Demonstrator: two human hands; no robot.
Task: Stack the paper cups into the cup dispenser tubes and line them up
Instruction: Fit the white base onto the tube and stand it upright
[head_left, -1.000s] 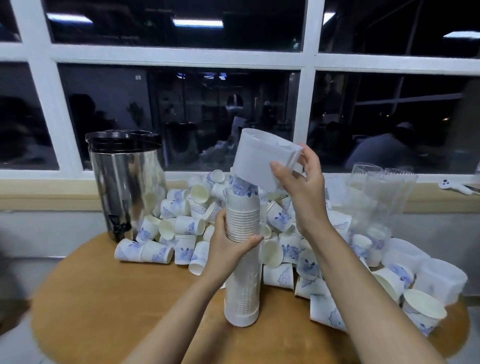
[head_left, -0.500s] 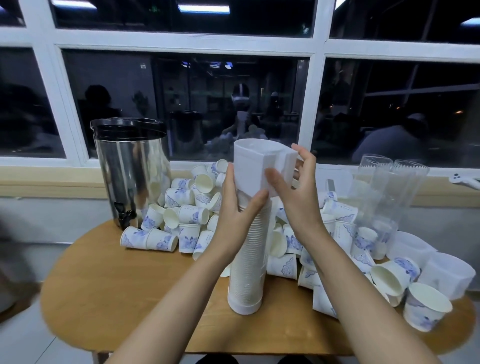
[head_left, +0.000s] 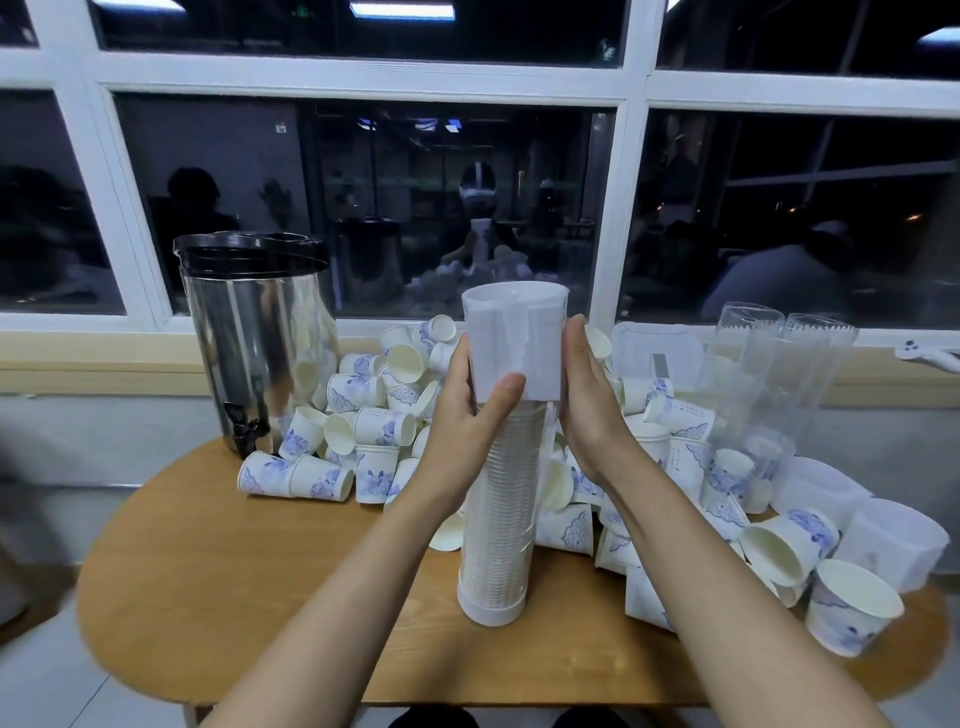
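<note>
A: Centre of the table (head_left: 218, 582), just back from the front edge: the dispenser tube (head_left: 501, 525) stands upright, packed w/ stacked cups, white base on the wood.

B: Hands?

A: Both are up top on the white cap (head_left: 511, 338) sitting over the tube's upper end. The left hand (head_left: 462, 431) grips it, thumb across the lower front, fingers curled round the back. The right hand (head_left: 587, 410) lies flat vs. the cap's right side, fingers nearly straight, pressing; its thumb is hidden.

B: Room to move?

A: Bare wood runs from the tube to the left and front edges. The back and right are crowded: loose paper cups (head_left: 374, 410) are heaped from the urn (head_left: 254, 353) at the back-left across to the right edge, some touching the tube's far side. Empty tubes (head_left: 763, 379) stand at the back-right, and spare caps (head_left: 893, 540) sit at the right edge.

B: Any text?

A: Blue print on the cups, too small to read. No brand legible on the urn.

B: Room?

A: Round wooden top pushed up to a sill (head_left: 104, 364), white-framed window (head_left: 628, 208) behind, dark outside, ceiling lights reflected in the glass.
</note>
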